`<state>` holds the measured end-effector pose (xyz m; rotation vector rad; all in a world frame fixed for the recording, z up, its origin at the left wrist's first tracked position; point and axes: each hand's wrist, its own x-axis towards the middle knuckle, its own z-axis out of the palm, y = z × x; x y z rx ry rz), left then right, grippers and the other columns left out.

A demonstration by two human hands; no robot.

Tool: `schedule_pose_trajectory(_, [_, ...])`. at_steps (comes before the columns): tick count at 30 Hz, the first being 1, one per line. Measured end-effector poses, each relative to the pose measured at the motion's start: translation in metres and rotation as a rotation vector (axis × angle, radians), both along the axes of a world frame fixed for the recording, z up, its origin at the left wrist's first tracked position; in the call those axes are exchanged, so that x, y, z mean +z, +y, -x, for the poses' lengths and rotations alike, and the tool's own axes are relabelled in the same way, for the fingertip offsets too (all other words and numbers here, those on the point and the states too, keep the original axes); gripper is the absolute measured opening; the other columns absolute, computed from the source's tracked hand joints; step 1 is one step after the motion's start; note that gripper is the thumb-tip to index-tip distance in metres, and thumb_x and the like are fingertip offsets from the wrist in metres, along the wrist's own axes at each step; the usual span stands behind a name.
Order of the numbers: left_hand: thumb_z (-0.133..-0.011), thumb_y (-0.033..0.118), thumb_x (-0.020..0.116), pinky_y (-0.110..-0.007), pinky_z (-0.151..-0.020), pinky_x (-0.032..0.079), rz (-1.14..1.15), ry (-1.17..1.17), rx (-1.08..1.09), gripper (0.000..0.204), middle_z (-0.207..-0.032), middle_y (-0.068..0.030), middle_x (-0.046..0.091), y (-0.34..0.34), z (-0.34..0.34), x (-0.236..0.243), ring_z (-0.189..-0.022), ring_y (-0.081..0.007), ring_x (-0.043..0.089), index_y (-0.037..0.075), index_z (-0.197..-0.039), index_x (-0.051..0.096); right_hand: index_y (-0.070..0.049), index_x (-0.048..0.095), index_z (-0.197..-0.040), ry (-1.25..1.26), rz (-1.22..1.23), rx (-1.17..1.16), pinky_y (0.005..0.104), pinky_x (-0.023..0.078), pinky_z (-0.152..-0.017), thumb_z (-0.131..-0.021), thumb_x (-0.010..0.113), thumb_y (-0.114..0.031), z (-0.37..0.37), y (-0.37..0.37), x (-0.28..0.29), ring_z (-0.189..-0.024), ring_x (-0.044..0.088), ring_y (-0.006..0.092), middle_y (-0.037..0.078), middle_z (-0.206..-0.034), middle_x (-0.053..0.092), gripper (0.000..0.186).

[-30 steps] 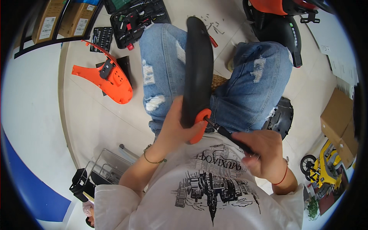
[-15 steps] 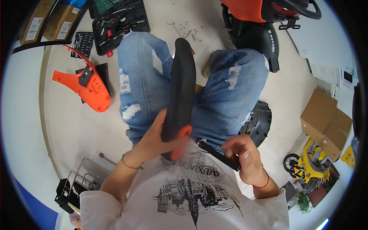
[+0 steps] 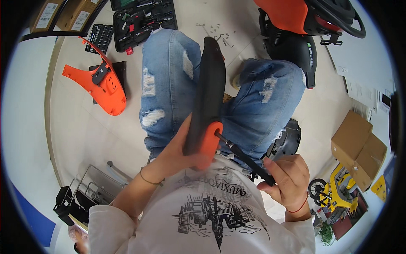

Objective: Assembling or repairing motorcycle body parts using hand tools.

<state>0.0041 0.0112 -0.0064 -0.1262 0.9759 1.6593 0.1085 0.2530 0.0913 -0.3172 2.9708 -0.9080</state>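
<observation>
Left hand (image 3: 176, 149) around black fender (image 3: 208, 80)

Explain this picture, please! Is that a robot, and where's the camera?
No robot here, just a person working bare-handed. The camera sits on the person's head and looks down, and its wide lens bends straight edges. The left hand holds a curved black piece with an orange end. The right hand is at the handle end of a black tool, whose tip meets that orange end. On the floor lie an orange shell and an open tool case.
</observation>
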Motion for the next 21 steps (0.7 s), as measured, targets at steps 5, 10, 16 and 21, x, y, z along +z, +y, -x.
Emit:
schedule_pose_trajectory(5, [-0.074, -0.004, 0.062, -0.037, -0.093, 0.045, 0.044, 0.346, -0.068, 0.095, -0.135, -0.0152, 0.039, 0.003, -0.011, -0.001, -0.111, -0.0249, 0.053, 0.007, -0.147, 0.003, 0.002, 0.059, -0.108, -0.444, 0.534, -0.687, 0.0231, 0.044, -0.055, -0.090, 0.056, -0.017, -0.011, -0.019, 0.000, -0.054, 0.056, 0.0125, 0.007, -0.060, 0.058, 0.026])
schedule_pose_trajectory(10, [-0.076, -0.002, 0.062, -0.036, -0.091, 0.045, 0.027, 0.423, -0.034, 0.092, -0.132, -0.0162, 0.041, 0.009, -0.009, 0.001, -0.110, -0.0237, 0.054, 0.007, -0.147, 0.005, 0.003, 0.047, -0.119, -0.534, 0.932, -0.688, 0.0218, 0.044, -0.055, -0.093, 0.049, -0.011, -0.032, -0.012, -0.017, -0.059, 0.061, 0.0119, 0.007, -0.064, 0.060, 0.030])
schedule_pose_trajectory(16, [-0.076, -0.003, 0.059, -0.032, -0.082, 0.049, 0.036, 0.145, 0.050, 0.088, -0.122, -0.0130, 0.049, 0.016, 0.001, 0.010, -0.095, -0.0187, 0.058, 0.008, -0.148, 0.008, 0.002, 0.036, -0.129, -0.509, 0.724, -0.340, 0.0275, 0.047, -0.060, -0.082, 0.068, -0.014, -0.028, -0.002, -0.011, -0.076, 0.066, 0.0229, 0.015, -0.099, 0.067, 0.059])
schedule_pose_trajectory(21, [-0.074, 0.005, 0.066, -0.032, -0.082, 0.048, 0.166, 0.063, -0.116, 0.084, -0.117, -0.0123, 0.052, 0.011, 0.000, 0.010, -0.095, -0.0172, 0.058, 0.005, -0.145, 0.020, -0.001, 0.056, -0.107, -0.265, 0.170, -0.156, 0.0296, 0.045, -0.052, -0.087, 0.062, -0.023, -0.016, 0.007, -0.004, -0.057, 0.060, 0.0231, 0.005, -0.069, 0.065, 0.030])
